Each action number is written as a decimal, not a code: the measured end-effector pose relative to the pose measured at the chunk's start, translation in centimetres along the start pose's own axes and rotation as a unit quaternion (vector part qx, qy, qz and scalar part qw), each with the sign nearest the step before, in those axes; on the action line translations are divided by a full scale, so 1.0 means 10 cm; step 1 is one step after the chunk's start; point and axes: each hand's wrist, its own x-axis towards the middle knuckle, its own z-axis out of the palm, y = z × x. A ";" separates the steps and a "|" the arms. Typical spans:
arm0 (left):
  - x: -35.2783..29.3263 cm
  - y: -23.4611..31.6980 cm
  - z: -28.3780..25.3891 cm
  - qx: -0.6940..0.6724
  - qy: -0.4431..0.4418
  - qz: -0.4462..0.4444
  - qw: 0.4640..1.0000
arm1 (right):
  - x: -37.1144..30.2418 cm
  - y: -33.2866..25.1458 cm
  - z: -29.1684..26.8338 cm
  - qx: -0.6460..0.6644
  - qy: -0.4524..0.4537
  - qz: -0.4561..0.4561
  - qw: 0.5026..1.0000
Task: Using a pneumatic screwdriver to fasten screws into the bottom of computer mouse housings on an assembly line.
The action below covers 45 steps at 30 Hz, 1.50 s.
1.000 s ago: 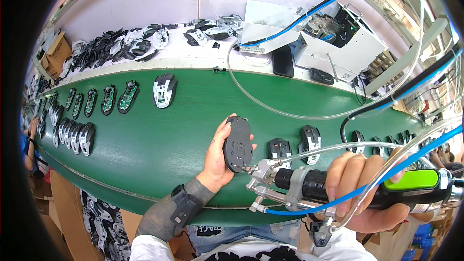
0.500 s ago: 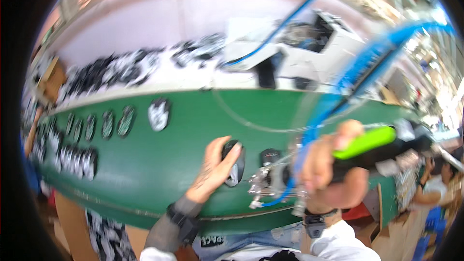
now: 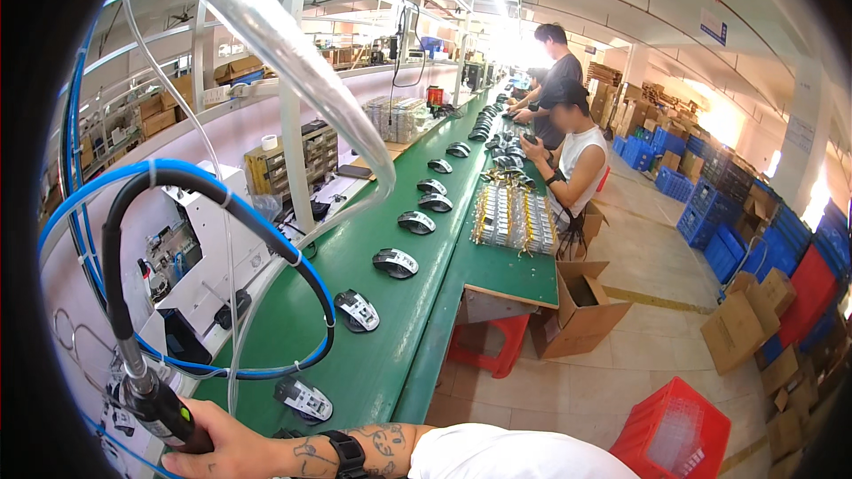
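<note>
At the lower left my right hand (image 3: 222, 445) is closed around a black power screwdriver (image 3: 164, 412) with a small green patch on its side. From its top a black cable (image 3: 111, 257) loops up and over together with a blue air hose (image 3: 257, 217). Close by the hand, a partly built computer mouse (image 3: 304, 400) with white and black parts rests on the green conveyor belt (image 3: 368, 381). Another such mouse (image 3: 357, 311) lies farther along, and several more follow in a line. My left hand is out of view.
Clear tubing (image 3: 355, 115) hangs across the near left. Trays of small parts (image 3: 510, 217) sit on a green side table (image 3: 524, 279). Two co-workers (image 3: 581, 160) are at the belt farther off. An open cardboard box (image 3: 581, 306) and a red crate (image 3: 679, 430) stand on the floor.
The view has swung to the right, along the belt. My left hand, which was holding a mouse, has left the picture. My right hand still grips the screwdriver.
</note>
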 end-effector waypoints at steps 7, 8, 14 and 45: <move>-0.86 0.75 -0.58 -0.229 -0.156 0.200 0.940 | -0.05 -0.08 0.04 0.085 0.060 0.028 0.994; -0.89 0.77 -0.51 -0.286 -0.179 0.147 0.930 | -0.06 -0.16 0.05 0.072 0.071 0.021 0.995; -1.15 1.11 -0.57 -0.811 -0.192 -0.121 0.540 | -0.16 -0.25 -0.08 0.057 0.113 -0.049 0.991; -1.41 1.19 -0.30 -0.913 -0.310 -0.018 0.265 | -0.19 -0.18 -0.16 0.056 0.012 -0.193 0.980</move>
